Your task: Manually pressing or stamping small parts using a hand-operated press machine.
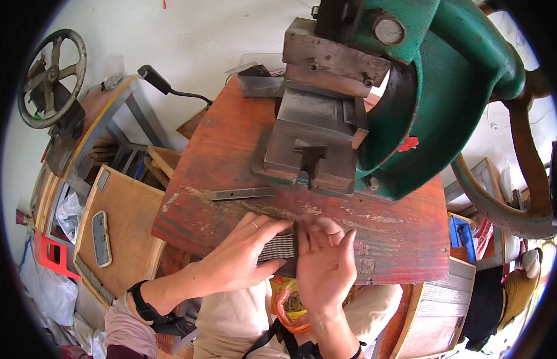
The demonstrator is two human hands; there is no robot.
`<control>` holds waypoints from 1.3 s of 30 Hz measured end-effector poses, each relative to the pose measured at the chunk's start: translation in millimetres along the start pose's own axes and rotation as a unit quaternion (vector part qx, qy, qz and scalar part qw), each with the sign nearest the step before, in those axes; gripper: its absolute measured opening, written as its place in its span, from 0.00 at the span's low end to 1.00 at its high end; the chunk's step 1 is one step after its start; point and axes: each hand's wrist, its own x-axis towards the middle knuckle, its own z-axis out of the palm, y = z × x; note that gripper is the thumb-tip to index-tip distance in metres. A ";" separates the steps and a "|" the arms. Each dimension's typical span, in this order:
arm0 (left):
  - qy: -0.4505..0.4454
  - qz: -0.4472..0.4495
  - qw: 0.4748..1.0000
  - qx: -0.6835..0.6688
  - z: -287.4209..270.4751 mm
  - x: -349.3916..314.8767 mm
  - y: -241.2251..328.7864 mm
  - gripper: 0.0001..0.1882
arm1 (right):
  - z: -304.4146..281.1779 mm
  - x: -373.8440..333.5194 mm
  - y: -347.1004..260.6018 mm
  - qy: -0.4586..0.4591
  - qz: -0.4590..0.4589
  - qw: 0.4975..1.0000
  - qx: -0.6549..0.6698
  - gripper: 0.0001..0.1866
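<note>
Both my hands meet at the near edge of a worn red wooden table (230, 149). Between them is a stack of thin grey metal strips (277, 248), held edge-up. My left hand (242, 254), with a ring on one finger, grips the stack from the left. My right hand (323, 263) presses flat against its right side, fingers pointing up. Just beyond the hands stands a green press machine (434, 102) with a grey steel die block (314, 143).
A thin metal strip (241, 193) lies on the table left of the die. A wooden side table (123, 239) with a phone (101, 238) stands at my left. A handwheel (50, 78) is at far left, a large flywheel (518, 197) at right. An orange bag (287, 311) sits in my lap.
</note>
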 end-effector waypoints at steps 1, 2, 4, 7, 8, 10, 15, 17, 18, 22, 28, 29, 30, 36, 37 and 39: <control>0.004 0.003 1.000 0.008 0.1 -1.5 0.1 0.33 | -2.9 -0.1 0.3 -0.007 0.001 1.000 0.001 0.25; 0.006 0.000 1.000 0.008 0.9 -2.4 0.0 0.33 | -3.8 0.0 0.2 -0.007 0.003 1.000 0.001 0.25; 0.016 0.007 1.000 0.002 2.1 -4.0 -1.4 0.33 | -4.4 0.6 0.1 -0.061 0.040 0.994 -0.082 0.23; 0.015 -0.002 1.000 0.014 0.4 -12.2 -4.6 0.34 | 2.7 -1.8 -15.5 -0.126 0.042 0.951 -0.278 0.22; 0.016 -0.004 1.000 0.013 -0.7 -13.6 -4.3 0.34 | 2.4 -1.1 -24.9 -0.155 0.041 0.914 -0.374 0.26; 0.008 0.004 1.000 -0.014 -6.3 -18.6 -1.3 0.37 | 1.4 3.2 -41.0 -0.243 -0.050 0.738 -0.627 0.34; 0.030 -0.002 0.999 -0.031 -10.6 -33.9 -9.5 0.39 | -2.4 4.4 -38.3 -0.287 -0.087 0.604 -0.738 0.33; 0.060 -0.046 0.996 -0.037 -11.4 -37.4 -9.9 0.42 | -3.9 3.3 -35.7 -0.284 -0.090 0.605 -0.738 0.33; 0.063 -0.050 0.996 -0.037 -10.9 -38.0 -10.2 0.42 | -4.5 1.8 -34.2 -0.266 -0.107 0.610 -0.739 0.33; 0.075 -0.046 0.995 -0.052 -11.0 -38.5 -10.7 0.43 | -3.9 -0.4 -31.7 -0.265 -0.134 0.598 -0.744 0.31; 0.073 -0.053 0.993 -0.077 -10.0 -38.4 -12.8 0.44 | -4.3 -0.4 -30.4 -0.254 -0.137 0.599 -0.747 0.32; 0.073 -0.056 0.993 -0.078 -10.0 -38.4 -12.5 0.44 | -4.0 -0.4 -30.8 -0.254 -0.136 0.599 -0.747 0.32; 0.073 -0.056 0.993 -0.078 -10.2 -38.3 -12.1 0.44 | -3.7 -0.5 -31.2 -0.255 -0.137 0.596 -0.749 0.32; 0.073 -0.059 0.992 -0.079 -10.0 -38.0 -11.3 0.43 | -4.2 -0.8 -30.8 -0.252 -0.137 0.592 -0.753 0.32; 0.074 -0.059 0.992 -0.078 -9.9 -38.0 -11.2 0.43 | -4.6 -0.8 -30.5 -0.252 -0.140 0.591 -0.753 0.32; 0.076 -0.059 0.992 -0.077 -9.5 -37.9 -11.5 0.43 | -5.2 -0.6 -30.1 -0.251 -0.139 0.591 -0.754 0.32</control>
